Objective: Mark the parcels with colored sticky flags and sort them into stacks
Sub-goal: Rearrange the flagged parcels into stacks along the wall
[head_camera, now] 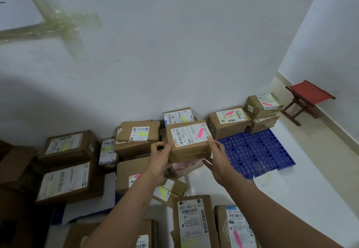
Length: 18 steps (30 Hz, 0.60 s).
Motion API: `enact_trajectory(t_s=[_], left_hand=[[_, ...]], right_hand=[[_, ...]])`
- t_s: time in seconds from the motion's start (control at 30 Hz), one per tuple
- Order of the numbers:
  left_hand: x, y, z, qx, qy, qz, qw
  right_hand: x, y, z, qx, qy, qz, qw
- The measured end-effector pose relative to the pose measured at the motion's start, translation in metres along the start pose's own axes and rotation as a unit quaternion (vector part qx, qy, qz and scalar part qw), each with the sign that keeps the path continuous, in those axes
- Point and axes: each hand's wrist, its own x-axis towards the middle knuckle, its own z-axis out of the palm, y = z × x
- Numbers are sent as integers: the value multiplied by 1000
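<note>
I hold a brown cardboard parcel [189, 142] up in front of me; its white shipping label carries a pink sticky flag [200, 132]. My left hand [160, 155] grips its left edge and my right hand [218, 157] holds its right side from below. Two parcels with pink flags, a big one [228, 121] and a stacked one [262, 104], stand on the blue plastic pallet [258, 154] at the right. Parcels with yellow-green flags lie to the left and behind, such as a flat box [138, 132] and a larger box [69, 144].
More labelled parcels lie near my feet, including a box [194, 222] marked 502 602-12 and one with a pink flag [236, 228]. A small red folding stool [308, 100] stands in the right corner. White walls close off the back and right.
</note>
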Motion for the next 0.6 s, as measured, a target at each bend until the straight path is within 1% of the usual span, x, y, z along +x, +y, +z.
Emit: enact_trajectory(t_s=[0.1, 0.17, 0.27, 0.33, 0.4, 0.5, 0.6], left_hand=[[-4, -2, 10, -21, 5, 2, 1000], [-8, -2, 20, -14, 3, 11, 1000], [-11, -1, 35, 11, -7, 23, 1000], [-13, 0, 42, 29, -25, 22, 999], [-9, -2, 46, 55, -34, 21, 998], [-3, -1, 52, 63, -19, 19, 998], [7, 1, 61, 65, -4, 17, 998]], right_hand=[[-2, 2, 2, 56, -26, 15, 998], [-4, 1, 3, 81, -41, 22, 996], [-4, 0, -4, 107, -34, 29, 993], [-3, -3, -12, 120, -9, 27, 992], [1, -7, -21, 133, 34, 22, 990], [8, -14, -38, 167, 101, 12, 981], [16, -23, -60, 186, 151, 11, 971]])
